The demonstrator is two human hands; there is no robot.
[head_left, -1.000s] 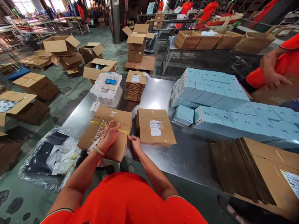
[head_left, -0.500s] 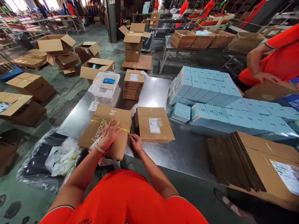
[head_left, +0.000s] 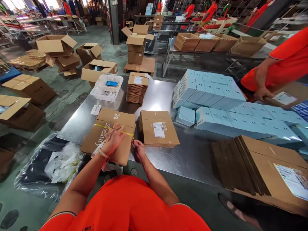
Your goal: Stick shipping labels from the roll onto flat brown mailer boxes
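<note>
A bundle of flat cardboard boxes (head_left: 121, 120) printed with "beauty" lies at the table's near edge, a yellow strap (head_left: 101, 125) running across its top. My left hand (head_left: 114, 138) rests flat on the bundle over the strap, fingers spread. At the bundle's right edge, my right hand (head_left: 139, 148) pinches the strap where it bends down the side. Close beside that hand sits a second stack of flat boxes (head_left: 157, 128) with a white label on top.
Light-blue boxes (head_left: 214, 93) are stacked at right, with more flat cartons (head_left: 269, 160) in front. A white basket (head_left: 107, 87) and another carton pile (head_left: 137, 89) stand farther back. A plastic-lined bin (head_left: 48, 166) is at left. A co-worker's hand (head_left: 263, 93) reaches over a carton at far right.
My hands stay almost in place at the strap. The co-worker's hands have shifted on their carton, whose white label now shows. The view has moved slightly.
</note>
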